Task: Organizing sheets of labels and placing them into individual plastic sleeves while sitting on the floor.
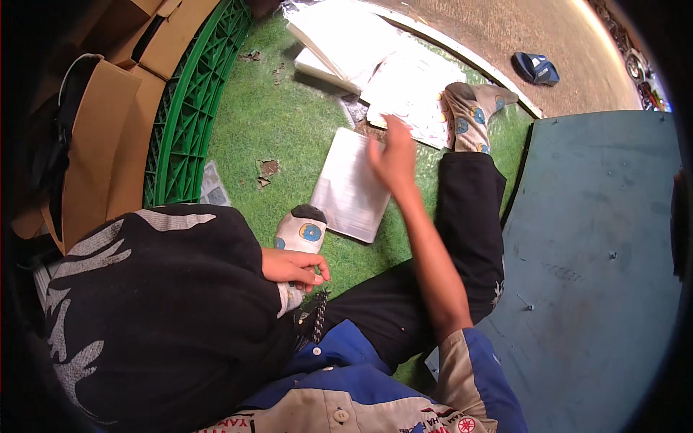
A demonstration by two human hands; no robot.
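Observation:
My right hand [396, 157], a little blurred, is over the upper right edge of a stack of clear plastic sleeves [352, 189] on the green mat; it holds nothing that I can see, and its fingers are apart. Beyond its fingertips lies a pile of printed sheets [411, 103], overexposed, beside my socked foot. My left hand [299, 269] rests near my other ankle, fingers loosely curled and nothing visible in them. Larger stacks of white or clear sheets [341, 40] lie at the top of the mat, partly overlapping the printed pile.
A green plastic crate or pallet [187, 113] stands on edge at left, with cardboard boxes [103, 140] behind it. A blue-grey panel [590, 243] with protruding screws is at right. A blue slide sandal [536, 69] lies beyond the mat's raised edge [460, 54].

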